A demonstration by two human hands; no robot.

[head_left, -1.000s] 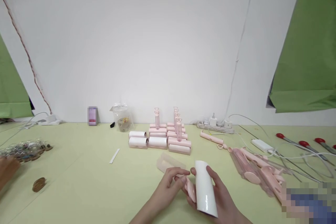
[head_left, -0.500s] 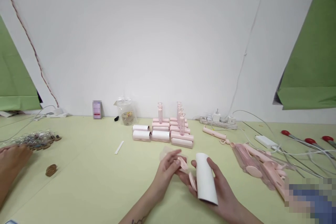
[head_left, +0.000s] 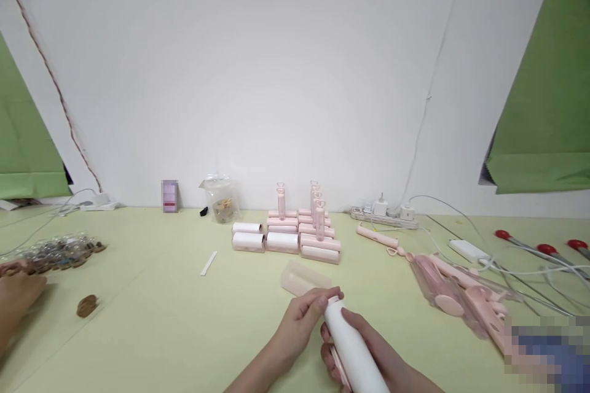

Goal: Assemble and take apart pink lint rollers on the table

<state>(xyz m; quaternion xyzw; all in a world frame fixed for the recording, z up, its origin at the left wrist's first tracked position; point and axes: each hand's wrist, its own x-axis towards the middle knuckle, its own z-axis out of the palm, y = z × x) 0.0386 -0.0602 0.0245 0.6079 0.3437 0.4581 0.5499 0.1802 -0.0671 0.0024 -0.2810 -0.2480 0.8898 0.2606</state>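
Observation:
My right hand (head_left: 385, 347) is wrapped round a white roll (head_left: 354, 347), which tilts with its upper end toward my left hand. Against the roll's left side, the fingers of that hand also hold a flat pink piece (head_left: 340, 367). My left hand (head_left: 295, 325) is closed at the top of the roll, its fingers on a pink end cap (head_left: 334, 300) at the opening. Just beyond my hands lies a translucent pink cover (head_left: 302, 278) on the table. Farther back are rows of pink lint rollers (head_left: 320, 245) and white rolls (head_left: 282, 241).
Pink handles and parts (head_left: 461, 295) are heaped on the right, near cables and red-handled tools (head_left: 547, 250). At the wall stand a power strip (head_left: 385, 218), a bagged tape roll (head_left: 224, 202) and a phone (head_left: 169, 196). Another person's hand (head_left: 21, 295) is at far left by small glass pieces (head_left: 59, 250).
My left hand has brought the pink cap to the roll's upper end. The roll has tilted and moved closer to me. The translucent cover now shows uncovered on the table.

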